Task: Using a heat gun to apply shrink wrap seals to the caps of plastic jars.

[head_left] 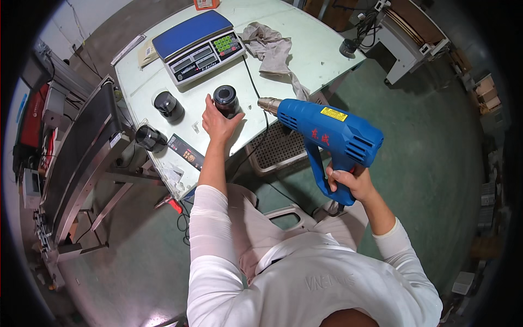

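My left hand [221, 123] curls around a dark glossy jar [226, 102] that stands upright near the table's front edge. A blue heat gun [327, 131] is gripped by its handle in my right hand [348, 180]. Its metal nozzle [269, 104] points left toward the jar, a short gap away. Left of the jar stands a dark container [168, 107] with clear film rising above its top. Another dark container [150, 138] with loose clear film sits closer to the table's left edge. Beside it lies a dark printed card [186, 151].
A weighing scale [199, 57] with a blue platform and a crumpled grey cloth [273, 53] occupy the white table [304, 34]. A black round object [347, 48] stands at the right corner. A belt conveyor [81, 159] runs along the left; a perforated stool [282, 147] is under the table edge.
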Motion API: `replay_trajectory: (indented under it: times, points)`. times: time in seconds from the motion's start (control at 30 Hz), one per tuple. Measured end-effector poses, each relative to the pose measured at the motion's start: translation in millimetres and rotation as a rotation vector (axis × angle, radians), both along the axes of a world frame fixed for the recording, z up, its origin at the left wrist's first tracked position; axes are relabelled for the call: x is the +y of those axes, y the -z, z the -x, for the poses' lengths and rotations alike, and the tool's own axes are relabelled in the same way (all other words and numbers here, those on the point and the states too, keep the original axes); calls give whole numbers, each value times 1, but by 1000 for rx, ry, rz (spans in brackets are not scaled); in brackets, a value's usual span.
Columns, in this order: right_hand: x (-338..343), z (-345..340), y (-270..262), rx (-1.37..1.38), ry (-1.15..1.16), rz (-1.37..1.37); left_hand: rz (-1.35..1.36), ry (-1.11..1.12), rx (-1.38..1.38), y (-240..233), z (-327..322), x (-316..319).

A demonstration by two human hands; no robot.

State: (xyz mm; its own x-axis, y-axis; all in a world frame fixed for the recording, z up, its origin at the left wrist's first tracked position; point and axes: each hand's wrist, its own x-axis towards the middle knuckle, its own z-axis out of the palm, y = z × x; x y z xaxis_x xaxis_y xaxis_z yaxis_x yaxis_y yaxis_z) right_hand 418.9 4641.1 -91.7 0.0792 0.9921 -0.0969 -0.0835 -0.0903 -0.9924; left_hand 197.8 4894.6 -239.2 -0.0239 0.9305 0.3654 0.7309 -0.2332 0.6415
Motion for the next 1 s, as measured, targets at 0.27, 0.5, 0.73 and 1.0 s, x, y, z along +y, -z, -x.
replay_trajectory:
  times: [0.27, 0.5, 0.73, 1.0]
  points:
    - [-2, 2, -1, 39, -5, -22, 155, -33, -83, -2, -4, -1]
    - [5, 0, 0, 23, -7, -48, 162, -24, -87, -4, -7, 3]
    - [0, -11, -6, -35, 74, -66, 260, 37, -108, -8, -1, 6]
    - [-18, -46, -24, 340, 250, -295, 171, 4, -122, -9, -1, -1]
